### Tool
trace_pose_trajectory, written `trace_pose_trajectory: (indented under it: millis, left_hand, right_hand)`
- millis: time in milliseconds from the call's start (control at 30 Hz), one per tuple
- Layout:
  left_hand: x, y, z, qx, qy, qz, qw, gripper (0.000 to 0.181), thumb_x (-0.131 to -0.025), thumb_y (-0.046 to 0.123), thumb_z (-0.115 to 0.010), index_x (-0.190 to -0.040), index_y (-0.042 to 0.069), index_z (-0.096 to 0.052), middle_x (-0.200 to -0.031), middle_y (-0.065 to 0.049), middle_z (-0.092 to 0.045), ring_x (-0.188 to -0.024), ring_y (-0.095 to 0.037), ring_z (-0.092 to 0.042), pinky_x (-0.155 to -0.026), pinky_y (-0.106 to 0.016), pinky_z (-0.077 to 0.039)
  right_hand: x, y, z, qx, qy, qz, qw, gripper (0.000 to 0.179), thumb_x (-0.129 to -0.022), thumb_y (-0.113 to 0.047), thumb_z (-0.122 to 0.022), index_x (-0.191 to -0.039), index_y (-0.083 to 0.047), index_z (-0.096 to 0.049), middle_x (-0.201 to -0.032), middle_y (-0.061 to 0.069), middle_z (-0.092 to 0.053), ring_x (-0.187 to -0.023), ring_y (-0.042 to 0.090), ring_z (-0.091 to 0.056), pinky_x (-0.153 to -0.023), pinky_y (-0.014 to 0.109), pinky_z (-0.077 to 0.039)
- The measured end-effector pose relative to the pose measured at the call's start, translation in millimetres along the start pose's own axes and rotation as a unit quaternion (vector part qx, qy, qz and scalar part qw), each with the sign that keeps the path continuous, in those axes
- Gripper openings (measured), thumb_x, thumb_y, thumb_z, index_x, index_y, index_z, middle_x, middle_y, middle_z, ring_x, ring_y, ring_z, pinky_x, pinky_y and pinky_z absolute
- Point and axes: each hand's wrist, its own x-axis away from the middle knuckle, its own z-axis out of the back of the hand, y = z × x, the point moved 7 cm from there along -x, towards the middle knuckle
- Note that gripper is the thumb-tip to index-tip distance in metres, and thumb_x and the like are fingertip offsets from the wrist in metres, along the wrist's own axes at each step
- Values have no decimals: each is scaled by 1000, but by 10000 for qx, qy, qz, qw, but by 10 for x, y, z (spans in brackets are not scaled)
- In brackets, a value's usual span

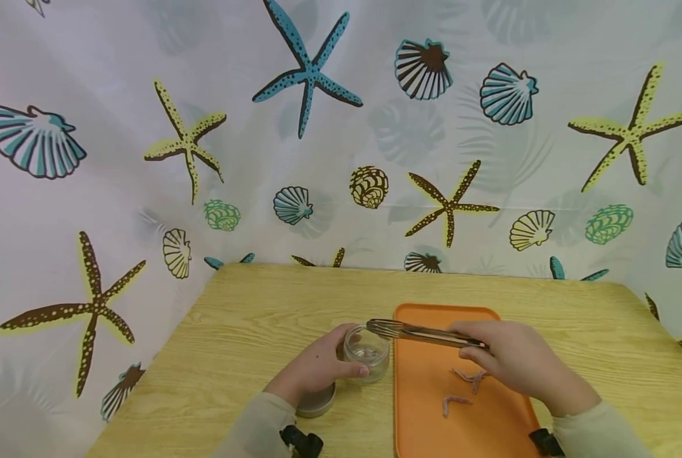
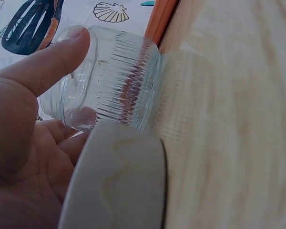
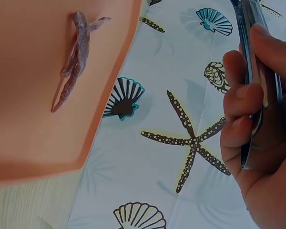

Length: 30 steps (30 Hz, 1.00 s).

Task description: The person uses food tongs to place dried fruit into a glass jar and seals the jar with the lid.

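Observation:
My left hand (image 1: 324,364) grips a clear glass jar (image 1: 375,369), thumb on its near side and fingers on the far side. In the left wrist view the ribbed lower wall of the jar (image 2: 128,81) shows. Metal tongs with slotted heads (image 1: 410,332) are held in my right hand (image 1: 515,356), their tips over the jar's mouth. Whether anything sits between the tips cannot be made out. Thin purplish-brown strips (image 1: 457,402) lie on an orange tray (image 1: 427,426); the right wrist view shows a small cluster of strips (image 3: 76,57) up close.
A round grey metal lid (image 1: 316,403) lies on the wood-patterned table (image 1: 238,356), below my left wrist. The tray's raised rim (image 1: 397,381) runs just right of the jar. Behind the table hangs a cloth printed with shells and starfish (image 1: 318,191).

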Motion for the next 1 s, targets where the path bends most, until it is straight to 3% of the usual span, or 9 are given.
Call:
trace_pose_trajectory:
  millis: [267,500,633,767,1000]
  left_hand:
    - [-12,0,-15,-44,3,12,10000,86,-84,48,-82,-153,19,-41,-144,-6,-53,-130,-25,-49,-107,-54,-38]
    - [-17,0,-42,95,-70,-38,9999,78,-85,44,-82,-150,23,-45,-135,-3,-57,-121,-22,-54,-104,-53,-39]
    - [-18,9,-43,47,-43,-4,10000,81,-85,47,-82,-152,23,-43,-141,-4,-55,-125,-24,-53,-105,-54,-39]
    - [-9,0,-30,-66,-6,40,10000,84,-84,49,-82,-153,21,-42,-141,-5,-55,-126,-25,-52,-106,-54,-39]
    - [1,19,-11,35,25,13,10000,85,-84,48,-82,-153,20,-42,-144,-4,-53,-130,-25,-50,-108,-55,-37]
  right_hand:
    - [-24,-27,-35,-76,-98,20,9999,39,-95,-31,-72,-133,-25,-67,-110,-12,-71,-83,0,-64,-65,29,-52]
    - [31,71,-38,-388,-334,-549,9972,46,-95,-41,-71,-136,-22,-61,-84,-19,-53,-51,1,-38,-47,25,-37]
    - [109,152,-8,-581,-294,-924,9936,55,-93,-54,-68,-139,-25,-55,-79,-15,-51,-49,3,-38,-46,26,-36]
    - [196,202,28,-598,-214,-998,9930,62,-91,-63,-64,-143,-32,-51,-77,-11,-48,-50,4,-37,-47,26,-36]
    - [372,373,74,-369,-238,-1109,9929,62,-94,-55,-66,-149,-34,-46,-85,-10,-46,-52,2,-36,-48,25,-36]
